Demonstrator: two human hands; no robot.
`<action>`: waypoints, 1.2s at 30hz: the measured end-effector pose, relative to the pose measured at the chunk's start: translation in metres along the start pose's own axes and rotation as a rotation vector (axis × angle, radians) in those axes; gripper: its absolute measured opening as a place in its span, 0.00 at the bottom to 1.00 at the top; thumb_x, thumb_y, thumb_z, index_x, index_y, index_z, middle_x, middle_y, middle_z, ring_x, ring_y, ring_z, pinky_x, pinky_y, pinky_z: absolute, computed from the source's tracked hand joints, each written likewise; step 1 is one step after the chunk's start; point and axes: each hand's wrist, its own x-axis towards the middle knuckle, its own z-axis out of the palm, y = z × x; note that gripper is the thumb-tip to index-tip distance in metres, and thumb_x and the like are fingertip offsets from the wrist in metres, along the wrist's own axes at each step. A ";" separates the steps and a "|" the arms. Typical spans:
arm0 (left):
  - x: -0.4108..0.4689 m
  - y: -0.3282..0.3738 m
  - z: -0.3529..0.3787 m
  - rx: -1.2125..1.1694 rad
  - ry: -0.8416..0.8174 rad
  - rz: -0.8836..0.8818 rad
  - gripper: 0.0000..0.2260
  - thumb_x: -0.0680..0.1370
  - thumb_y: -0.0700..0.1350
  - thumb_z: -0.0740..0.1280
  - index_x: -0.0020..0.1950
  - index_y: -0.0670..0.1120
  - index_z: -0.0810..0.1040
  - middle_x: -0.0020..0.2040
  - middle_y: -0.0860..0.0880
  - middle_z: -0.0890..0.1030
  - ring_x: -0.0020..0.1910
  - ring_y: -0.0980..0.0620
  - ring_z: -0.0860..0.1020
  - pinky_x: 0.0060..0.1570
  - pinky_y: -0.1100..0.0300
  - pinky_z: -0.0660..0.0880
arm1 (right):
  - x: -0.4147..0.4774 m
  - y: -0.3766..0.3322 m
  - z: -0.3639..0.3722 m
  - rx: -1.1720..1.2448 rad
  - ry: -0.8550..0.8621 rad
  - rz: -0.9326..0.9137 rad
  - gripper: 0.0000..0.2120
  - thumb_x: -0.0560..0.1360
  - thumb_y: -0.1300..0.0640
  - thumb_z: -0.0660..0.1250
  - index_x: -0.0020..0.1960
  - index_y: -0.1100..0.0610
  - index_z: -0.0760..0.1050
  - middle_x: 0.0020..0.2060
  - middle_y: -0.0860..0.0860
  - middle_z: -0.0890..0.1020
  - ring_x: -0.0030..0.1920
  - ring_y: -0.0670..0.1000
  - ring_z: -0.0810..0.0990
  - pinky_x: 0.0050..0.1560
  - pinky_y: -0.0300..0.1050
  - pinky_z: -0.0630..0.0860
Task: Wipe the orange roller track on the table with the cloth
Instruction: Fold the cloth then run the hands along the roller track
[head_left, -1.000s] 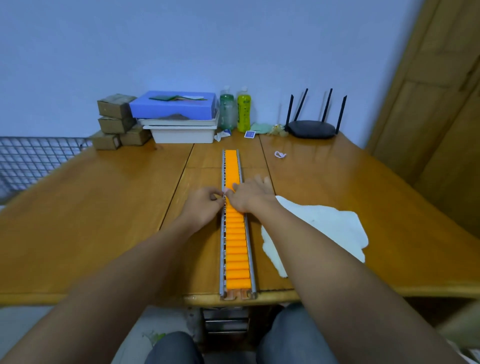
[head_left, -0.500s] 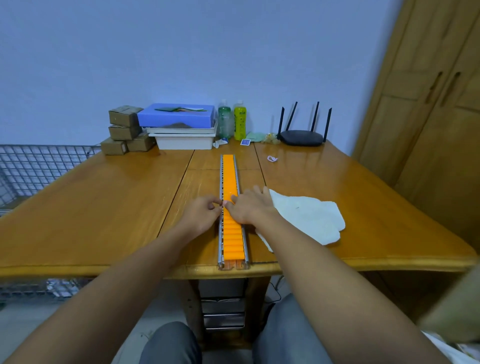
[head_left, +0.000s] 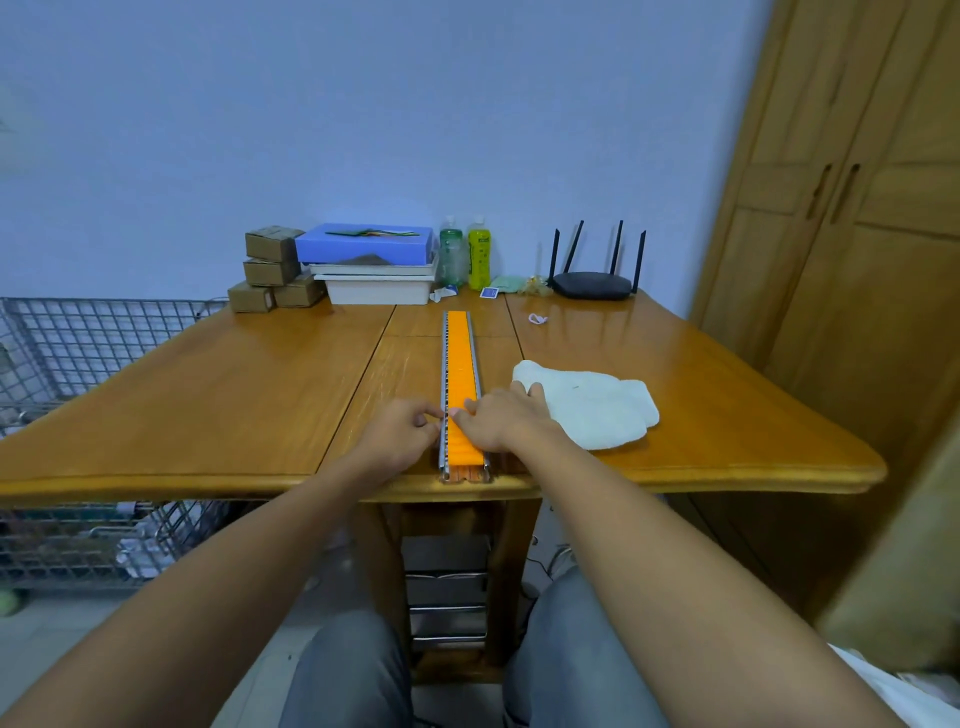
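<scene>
The orange roller track (head_left: 459, 358) with metal side rails lies lengthwise down the middle of the wooden table (head_left: 249, 395), its near end at the front edge. My left hand (head_left: 404, 434) pinches the track's left rail. My right hand (head_left: 498, 418) lies across the track's near part, fingers over the right rail. The white cloth (head_left: 592, 402) lies spread on the table just right of the track, with no hand holding it; my right fingertips are at its left edge.
At the back stand cardboard boxes (head_left: 270, 267), a blue box on white trays (head_left: 366, 260), two bottles (head_left: 467, 254) and a black router (head_left: 592, 283). A wire cage (head_left: 78, 353) is left of the table, a wooden wardrobe (head_left: 852, 208) to the right.
The camera has pulled back and tilted up, so the table looks smaller. Both hands have slid nearer to the track's front end, still on it.
</scene>
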 end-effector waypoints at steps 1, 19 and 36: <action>-0.005 0.001 0.000 -0.003 0.000 -0.003 0.12 0.83 0.43 0.66 0.66 0.46 0.80 0.44 0.50 0.83 0.44 0.54 0.81 0.40 0.60 0.77 | -0.006 -0.001 0.000 0.000 -0.001 0.001 0.31 0.82 0.34 0.43 0.73 0.47 0.71 0.70 0.56 0.73 0.73 0.60 0.63 0.70 0.63 0.54; -0.075 0.023 -0.007 0.082 -0.010 0.021 0.13 0.82 0.45 0.66 0.66 0.46 0.78 0.46 0.50 0.81 0.45 0.53 0.78 0.40 0.60 0.72 | -0.106 -0.012 -0.009 0.050 0.013 0.020 0.27 0.82 0.43 0.47 0.70 0.55 0.72 0.71 0.57 0.71 0.71 0.58 0.64 0.71 0.60 0.54; -0.090 0.026 -0.027 0.126 -0.059 0.075 0.13 0.82 0.46 0.66 0.66 0.48 0.79 0.52 0.49 0.81 0.51 0.51 0.79 0.48 0.58 0.75 | -0.126 -0.001 -0.004 0.050 0.132 -0.068 0.27 0.79 0.32 0.52 0.71 0.42 0.73 0.66 0.53 0.78 0.66 0.58 0.73 0.65 0.58 0.62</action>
